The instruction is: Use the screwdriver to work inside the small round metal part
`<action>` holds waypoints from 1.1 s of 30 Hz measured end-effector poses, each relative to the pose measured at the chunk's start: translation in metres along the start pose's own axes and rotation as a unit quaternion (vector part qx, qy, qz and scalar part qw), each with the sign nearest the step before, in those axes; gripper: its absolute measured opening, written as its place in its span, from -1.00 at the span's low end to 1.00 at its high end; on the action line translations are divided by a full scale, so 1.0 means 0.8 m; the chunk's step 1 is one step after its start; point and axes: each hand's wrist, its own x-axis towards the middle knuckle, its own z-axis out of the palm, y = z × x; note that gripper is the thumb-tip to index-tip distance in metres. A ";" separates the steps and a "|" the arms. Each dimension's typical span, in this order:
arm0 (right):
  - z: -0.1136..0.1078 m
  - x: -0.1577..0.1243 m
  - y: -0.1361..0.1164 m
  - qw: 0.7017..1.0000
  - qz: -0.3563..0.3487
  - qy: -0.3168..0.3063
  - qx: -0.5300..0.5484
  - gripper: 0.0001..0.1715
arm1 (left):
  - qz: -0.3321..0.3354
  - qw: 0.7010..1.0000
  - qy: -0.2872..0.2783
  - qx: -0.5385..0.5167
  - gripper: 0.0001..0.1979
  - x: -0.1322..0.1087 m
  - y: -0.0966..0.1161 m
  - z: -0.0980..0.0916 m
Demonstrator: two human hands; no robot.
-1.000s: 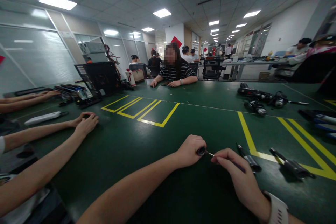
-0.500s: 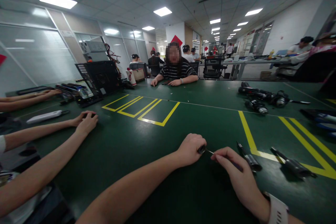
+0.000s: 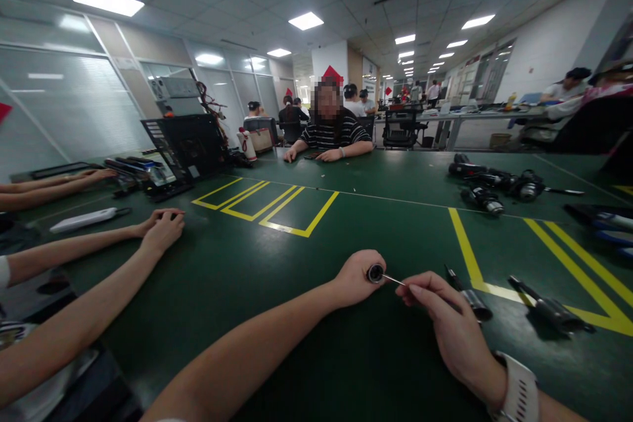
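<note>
My left hand (image 3: 357, 277) is wrapped round a dark cylindrical part (image 3: 374, 273), whose round open end faces me. A thin metal rod (image 3: 393, 279) reaches from that opening to my right hand (image 3: 440, 306), which pinches its outer end between thumb and fingertips. Whether the rod has a handle is hidden by the fingers. Just beyond my right hand lies a dark metal tool part (image 3: 475, 305) with a narrow shaft. Another similar part (image 3: 556, 313) rests farther right on the green table (image 3: 277, 316).
Several black tool bodies (image 3: 487, 181) lie at the back right. Yellow tape (image 3: 309, 227) marks the tabletop. Another person's hands (image 3: 163, 227) rest at the left, near a white device (image 3: 84, 219). A black computer case (image 3: 190, 145) stands behind; a person (image 3: 336, 132) sits opposite.
The cylindrical part has turned so its open end faces me more. My right hand has shifted slightly, and more of the thin rod shows between the hands.
</note>
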 end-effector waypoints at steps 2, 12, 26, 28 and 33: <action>0.002 -0.003 -0.002 0.999 -0.015 0.001 -0.050 -0.81 | 0.012 0.999 0.009 0.031 -0.88 0.000 -0.002 0.002; 0.000 -0.001 0.000 1.000 0.001 -0.027 0.009 -0.83 | 0.010 0.999 0.036 -0.036 -0.86 -0.002 -0.003 0.001; 0.002 -0.007 -0.004 0.994 -0.020 -0.032 -0.104 -0.77 | 0.027 0.995 0.064 0.077 -0.88 -0.006 -0.005 0.007; 0.001 -0.004 -0.003 0.997 -0.012 -0.034 -0.064 -0.80 | 0.022 0.997 0.064 0.034 -0.86 -0.005 -0.005 0.006; 0.001 0.000 -0.002 0.999 0.013 -0.017 0.033 -0.83 | 0.013 0.998 0.047 -0.028 -0.87 -0.004 -0.006 0.004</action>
